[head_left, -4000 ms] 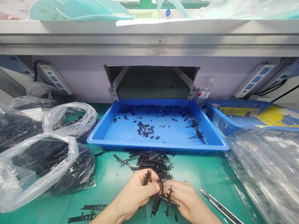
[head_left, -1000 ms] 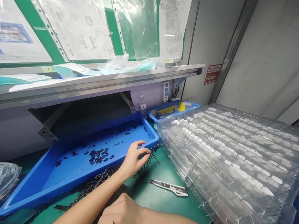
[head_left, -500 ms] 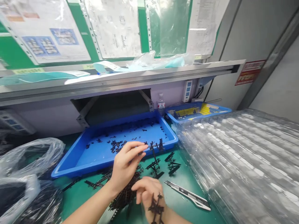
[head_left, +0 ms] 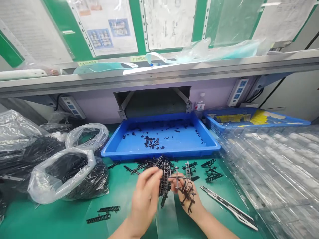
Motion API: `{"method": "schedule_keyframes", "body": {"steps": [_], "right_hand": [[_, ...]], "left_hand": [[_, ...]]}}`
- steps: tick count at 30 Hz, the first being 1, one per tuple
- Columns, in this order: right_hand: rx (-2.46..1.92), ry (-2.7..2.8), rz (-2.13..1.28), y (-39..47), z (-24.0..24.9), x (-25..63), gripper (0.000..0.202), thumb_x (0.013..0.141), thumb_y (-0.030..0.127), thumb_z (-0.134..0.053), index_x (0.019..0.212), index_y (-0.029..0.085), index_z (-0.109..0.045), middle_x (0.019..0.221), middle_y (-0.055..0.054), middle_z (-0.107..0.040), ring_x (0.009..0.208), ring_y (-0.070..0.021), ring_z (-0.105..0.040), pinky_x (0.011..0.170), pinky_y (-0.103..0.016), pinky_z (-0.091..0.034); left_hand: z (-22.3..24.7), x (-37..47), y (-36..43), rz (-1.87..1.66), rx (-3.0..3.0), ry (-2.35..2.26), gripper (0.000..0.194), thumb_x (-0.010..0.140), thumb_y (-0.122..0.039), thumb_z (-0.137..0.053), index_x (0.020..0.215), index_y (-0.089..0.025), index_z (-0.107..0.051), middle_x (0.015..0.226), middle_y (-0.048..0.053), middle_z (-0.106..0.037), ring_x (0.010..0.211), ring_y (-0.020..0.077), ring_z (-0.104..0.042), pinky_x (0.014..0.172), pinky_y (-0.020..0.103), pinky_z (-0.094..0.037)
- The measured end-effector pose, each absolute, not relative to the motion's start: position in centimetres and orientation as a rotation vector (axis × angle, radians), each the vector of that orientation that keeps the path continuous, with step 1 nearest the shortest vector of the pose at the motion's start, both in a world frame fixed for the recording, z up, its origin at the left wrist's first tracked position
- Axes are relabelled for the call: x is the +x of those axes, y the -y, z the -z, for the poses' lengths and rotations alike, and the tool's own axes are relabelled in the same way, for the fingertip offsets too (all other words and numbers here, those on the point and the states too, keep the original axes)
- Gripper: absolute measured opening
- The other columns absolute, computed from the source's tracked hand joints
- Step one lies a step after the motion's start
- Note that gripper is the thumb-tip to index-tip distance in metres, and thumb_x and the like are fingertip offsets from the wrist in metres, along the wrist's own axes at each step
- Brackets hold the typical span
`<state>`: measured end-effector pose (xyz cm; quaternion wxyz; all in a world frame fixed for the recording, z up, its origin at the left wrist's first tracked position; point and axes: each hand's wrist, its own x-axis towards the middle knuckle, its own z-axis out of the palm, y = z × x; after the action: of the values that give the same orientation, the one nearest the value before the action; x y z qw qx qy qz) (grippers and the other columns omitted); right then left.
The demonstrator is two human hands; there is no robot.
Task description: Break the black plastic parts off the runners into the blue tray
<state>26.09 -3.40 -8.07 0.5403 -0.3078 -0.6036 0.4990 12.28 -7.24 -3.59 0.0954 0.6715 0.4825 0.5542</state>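
Both hands are up close together over the counter [head_left: 129,215], a small gap between them. From where I stand, the right hand [head_left: 196,205] is pinching a branching black plastic frame [head_left: 177,179] between thumb and fingers, with some of its rings and legs hanging across that hand. The left hand [head_left: 144,196] is half curled, its fingertips blurred against a dark ladder-like strip [head_left: 165,181]; I can't tell whether it grasps that strip, nor whether the strip belongs to the frame or to what lies behind.

As for how they line up, the frame sits to the right of the left hand's fingertips, nearer the right hand. Its main bar runs roughly crosswise, from one hand toward the other, while a thin rod crosses it pointing away from the person.

Just beyond lies a heap of black strips [head_left: 159,161], then the blue tray [head_left: 159,155] with small black bits [head_left: 151,142] scattered inside. Rightward, more black frames [head_left: 211,172] lie near a slanting utility knife [head_left: 229,205], with clear plastic trays [head_left: 274,159] farther out. Leftward are two short strips [head_left: 99,218] and, past them, open plastic bags [head_left: 92,161] of black parts.
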Motion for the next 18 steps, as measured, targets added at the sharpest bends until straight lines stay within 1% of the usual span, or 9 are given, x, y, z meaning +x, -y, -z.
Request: {"method": "schedule_keyframes", "body": {"steps": [2, 4, 5, 8, 10, 12, 14, 15, 18], "right_hand": [[-0.634, 1.375, -1.286, 3.2, 7.8, 25.9, 0.032, 0.082, 0.047, -0.047, 0.074, 0.018, -0.057, 0.055, 0.0, -0.043, 0.048, -0.0122, -0.043, 0.049, -0.023, -0.043], [-0.572, 1.371, -1.349, 3.1, 7.8, 25.7, 0.033, 0.082, 0.047, -0.047, 0.07, 0.018, -0.056, 0.057, -0.001, -0.044, 0.05, -0.0122, -0.044, 0.049, -0.022, -0.043], [-0.562, 1.394, -1.363, 3.1, 7.9, 25.6, 0.034, 0.081, 0.048, -0.047, 0.068, 0.018, -0.056, 0.058, -0.002, -0.045, 0.051, -0.0125, -0.045, 0.05, -0.022, -0.043], [-0.584, 1.536, -1.337, 3.2, 8.6, 25.4, 0.036, 0.082, 0.049, -0.044, 0.07, 0.017, -0.056, 0.062, -0.004, -0.049, 0.056, -0.0142, -0.049, 0.052, -0.023, -0.045], [-0.599, 1.638, -1.286, 3.4, 8.9, 25.4, 0.037, 0.084, 0.049, -0.041, 0.074, 0.016, -0.056, 0.063, -0.004, -0.05, 0.057, -0.0143, -0.05, 0.052, -0.023, -0.045], [-0.611, 1.715, -1.223, 3.5, 9.0, 25.3, 0.042, 0.087, 0.048, -0.031, 0.077, 0.016, -0.055, 0.06, -0.003, -0.049, 0.052, -0.0134, -0.049, 0.048, -0.022, -0.044], [-0.627, 1.763, -1.15, 3.5, 8.9, 25.2, 0.044, 0.09, 0.044, -0.022, 0.081, 0.015, -0.054, 0.058, -0.002, -0.048, 0.049, -0.0127, -0.049, 0.046, -0.021, -0.043], [-0.638, 1.796, -1.1, 3.4, 8.8, 25.2, 0.043, 0.09, 0.042, -0.02, 0.082, 0.015, -0.053, 0.059, -0.003, -0.05, 0.05, -0.0129, -0.05, 0.047, -0.021, -0.044], [-0.681, 1.917, -0.922, 3.0, 8.9, 25.4, 0.033, 0.087, 0.036, -0.031, 0.077, 0.016, -0.054, 0.066, -0.004, -0.054, 0.06, -0.0144, -0.053, 0.056, -0.023, -0.045]], "left_hand": [[3.8, 12.1, 7.3, -1.53, 1.324, -1.329, 0.023, 0.082, -0.026, -0.048, 0.105, -0.024, -0.049, 0.094, 0.006, -0.051, 0.075, 0.0148, -0.054, 0.057, 0.025, -0.049], [3.7, 11.9, 7.3, -1.324, 0.897, -1.069, 0.026, 0.079, -0.037, -0.053, 0.097, -0.018, -0.049, 0.084, 0.005, -0.052, 0.065, 0.0115, -0.052, 0.047, 0.019, -0.043], [3.7, 11.8, 7.3, -1.234, 0.791, -0.957, 0.028, 0.076, -0.038, -0.057, 0.091, -0.015, -0.05, 0.079, 0.004, -0.052, 0.062, 0.0099, -0.051, 0.046, 0.017, -0.041], [3.6, 11.8, 7.3, -1.145, 0.643, -0.823, 0.031, 0.067, -0.035, -0.069, 0.073, -0.011, -0.05, 0.068, 0.002, -0.052, 0.055, 0.0053, -0.046, 0.047, 0.014, -0.037], [3.7, 11.9, 7.4, -1.151, 0.56, -0.822, 0.035, 0.059, -0.033, -0.075, 0.067, -0.011, -0.049, 0.065, 0.002, -0.053, 0.055, 0.0054, -0.047, 0.048, 0.013, -0.038], [3.9, 12.2, 7.5, -1.118, 0.506, -0.798, 0.038, 0.054, -0.034, -0.078, 0.065, -0.011, -0.049, 0.065, 0.003, -0.055, 0.056, 0.0066, -0.049, 0.051, 0.015, -0.041], [4.1, 12.5, 7.6, -1.105, 0.501, -0.788, 0.037, 0.054, -0.034, -0.077, 0.067, -0.011, -0.051, 0.068, 0.003, -0.056, 0.058, 0.0073, -0.05, 0.056, 0.016, -0.043], [4.1, 12.6, 7.7, -1.126, 0.512, -0.804, 0.036, 0.056, -0.034, -0.076, 0.068, -0.011, -0.052, 0.07, 0.003, -0.056, 0.06, 0.0075, -0.051, 0.059, 0.017, -0.044], [4.1, 12.8, 7.9, -1.234, 0.557, -0.904, 0.032, 0.06, -0.036, -0.073, 0.07, -0.013, -0.054, 0.073, 0.002, -0.056, 0.067, 0.0101, -0.053, 0.064, 0.019, -0.045]]}}
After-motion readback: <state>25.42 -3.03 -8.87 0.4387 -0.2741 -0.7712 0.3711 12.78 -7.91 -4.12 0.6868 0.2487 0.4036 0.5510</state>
